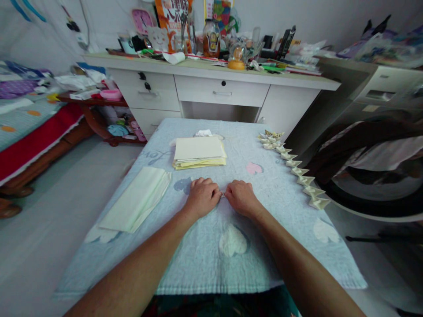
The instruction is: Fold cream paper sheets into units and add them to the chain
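My left hand [204, 196] and my right hand [242, 197] meet over the middle of the cloth-covered table. Both are closed, knuckles up, fingertips pinching a small pale piece of paper [223, 194] between them. Most of that paper is hidden by the fingers, so its shape cannot be made out. Beyond my hands lies a stack of cream and yellow paper sheets [198, 149]. To the left rests a long folded pale green paper [137, 199]. Along the right side runs a row of folded paper boat shapes [300, 171], the farthest with a patterned print.
A blue cloth with hearts [198, 268] covers the table. A crumpled white tissue [204, 133] sits behind the stack. At the back stands a white desk [221, 90] crowded with jars and clutter. A front-loading washing machine [390, 88] is close on the right, a bed [36, 136] on the left.
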Tool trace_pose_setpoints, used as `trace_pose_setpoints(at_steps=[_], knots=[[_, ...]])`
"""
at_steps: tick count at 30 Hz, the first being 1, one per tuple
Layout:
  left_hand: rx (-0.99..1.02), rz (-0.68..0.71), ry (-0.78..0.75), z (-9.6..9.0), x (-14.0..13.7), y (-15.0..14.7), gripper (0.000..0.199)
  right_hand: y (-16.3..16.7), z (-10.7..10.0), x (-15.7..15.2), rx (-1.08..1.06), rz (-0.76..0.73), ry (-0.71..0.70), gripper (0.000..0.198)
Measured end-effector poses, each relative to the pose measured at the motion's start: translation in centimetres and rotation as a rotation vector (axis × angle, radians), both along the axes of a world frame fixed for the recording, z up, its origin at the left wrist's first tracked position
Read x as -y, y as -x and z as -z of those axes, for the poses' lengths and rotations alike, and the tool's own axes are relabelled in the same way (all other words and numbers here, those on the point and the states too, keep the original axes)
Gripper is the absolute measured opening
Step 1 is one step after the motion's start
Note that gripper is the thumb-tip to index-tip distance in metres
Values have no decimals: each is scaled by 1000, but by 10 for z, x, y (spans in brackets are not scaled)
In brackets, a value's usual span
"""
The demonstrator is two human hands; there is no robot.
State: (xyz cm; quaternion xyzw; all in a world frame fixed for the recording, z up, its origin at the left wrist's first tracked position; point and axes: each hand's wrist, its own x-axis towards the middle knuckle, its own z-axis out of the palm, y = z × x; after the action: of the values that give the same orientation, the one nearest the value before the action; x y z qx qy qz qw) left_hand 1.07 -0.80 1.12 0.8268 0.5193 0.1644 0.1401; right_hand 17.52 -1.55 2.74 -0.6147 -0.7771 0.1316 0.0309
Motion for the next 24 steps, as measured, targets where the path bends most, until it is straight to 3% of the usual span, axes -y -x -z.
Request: trace_pose_setpoints(at_steps=[8,24], knots=[[-4,3,12,-1,-1,0,20,-24,7,-4,-365,-57,-2,23],[-29,-56,-11,0,2,-3,20,-2,8,5,-70,-27,-87,15]])
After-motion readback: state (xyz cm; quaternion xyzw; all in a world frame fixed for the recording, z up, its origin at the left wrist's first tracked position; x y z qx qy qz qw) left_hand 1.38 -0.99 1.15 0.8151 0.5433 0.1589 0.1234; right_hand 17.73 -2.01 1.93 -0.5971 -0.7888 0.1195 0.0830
